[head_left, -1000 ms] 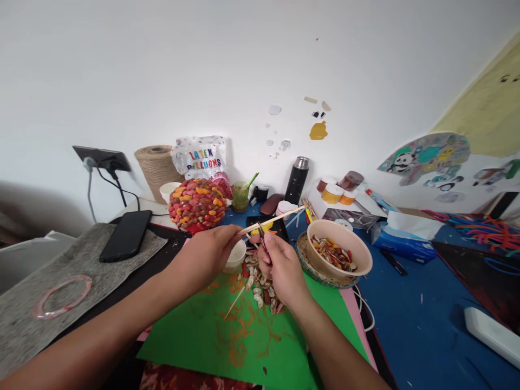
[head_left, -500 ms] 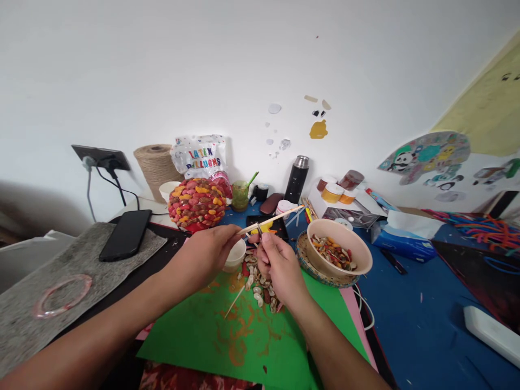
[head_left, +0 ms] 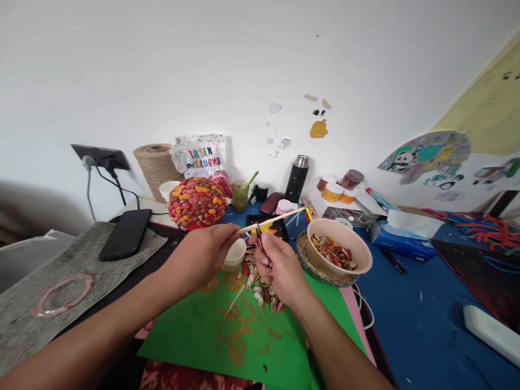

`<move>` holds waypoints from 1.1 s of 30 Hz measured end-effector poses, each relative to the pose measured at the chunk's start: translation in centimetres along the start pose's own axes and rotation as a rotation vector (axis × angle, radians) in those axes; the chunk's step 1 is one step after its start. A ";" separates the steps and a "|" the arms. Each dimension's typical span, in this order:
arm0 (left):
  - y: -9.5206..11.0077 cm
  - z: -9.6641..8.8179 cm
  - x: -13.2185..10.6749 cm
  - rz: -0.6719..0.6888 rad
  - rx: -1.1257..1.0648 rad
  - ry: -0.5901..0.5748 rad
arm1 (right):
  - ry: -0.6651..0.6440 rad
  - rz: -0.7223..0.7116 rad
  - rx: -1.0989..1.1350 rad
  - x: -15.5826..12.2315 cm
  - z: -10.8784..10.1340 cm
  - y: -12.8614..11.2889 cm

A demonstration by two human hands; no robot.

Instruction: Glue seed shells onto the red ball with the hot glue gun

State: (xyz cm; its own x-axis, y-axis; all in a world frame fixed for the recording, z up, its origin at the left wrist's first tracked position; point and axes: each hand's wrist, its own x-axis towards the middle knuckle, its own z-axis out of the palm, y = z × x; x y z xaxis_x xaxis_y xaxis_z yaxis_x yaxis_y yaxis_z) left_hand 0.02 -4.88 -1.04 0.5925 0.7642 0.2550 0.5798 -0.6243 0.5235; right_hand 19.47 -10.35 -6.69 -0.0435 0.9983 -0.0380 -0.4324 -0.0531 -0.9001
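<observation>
My left hand (head_left: 209, 246) pinches the near end of a long pale wooden stick (head_left: 286, 215), which points to the right and away from me. My right hand (head_left: 280, 265) is closed around small dark-handled scissors (head_left: 259, 234); their metal blades meet the stick close to my left fingers. Whether the blades have cut into it cannot be made out. Beneath my hands lie peanut shells (head_left: 259, 292), some painted, and a thin short stick (head_left: 234, 301) on a green sheet (head_left: 195, 336) with orange-brown paint smears. A small white cup (head_left: 235, 254) is partly hidden behind my left hand.
A beige bowl (head_left: 365, 262) of painted shells stands on a woven tray (head_left: 303, 254) at right. A shell-covered ball (head_left: 197, 203), twine spool (head_left: 156, 168), balloon bag (head_left: 201, 157) and black flask (head_left: 297, 179) line the wall. A phone (head_left: 125, 235) lies left.
The stick's far end has shifted slightly to the right. The scissors have turned a little in my right hand, their dark handle showing more. My left hand is almost unmoved.
</observation>
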 end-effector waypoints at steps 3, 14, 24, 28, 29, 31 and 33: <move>0.1 0.0 0.0 0.014 -0.054 -0.011 | -0.032 0.020 0.032 -0.1 0.0 0.2; 0.5 -0.9 0.0 -0.014 -0.164 -0.051 | -0.033 0.007 -0.008 -0.2 0.1 -0.1; -0.2 1.4 -0.2 -0.037 0.218 0.098 | 0.032 -0.043 -0.032 0.4 -0.2 0.3; -0.2 0.4 0.0 -0.068 0.038 0.008 | 0.003 0.001 -0.013 0.3 -0.1 0.3; -0.3 0.1 0.0 -0.078 -0.019 -0.009 | -0.005 0.009 -0.009 0.3 -0.1 0.2; -0.4 -0.4 0.1 -0.100 -0.141 -0.044 | -0.023 0.020 0.001 0.2 0.0 0.1; -0.7 -0.7 0.3 -0.134 -0.282 -0.104 | -0.039 0.023 0.012 0.1 0.1 0.1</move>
State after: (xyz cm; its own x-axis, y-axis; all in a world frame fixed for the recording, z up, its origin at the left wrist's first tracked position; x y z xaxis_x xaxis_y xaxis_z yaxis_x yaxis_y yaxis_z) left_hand -0.60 -4.17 -0.75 0.5838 0.8066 0.0921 0.4875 -0.4390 0.7547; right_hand 19.35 -10.30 -6.72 -0.0890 0.9952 -0.0417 -0.4416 -0.0770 -0.8939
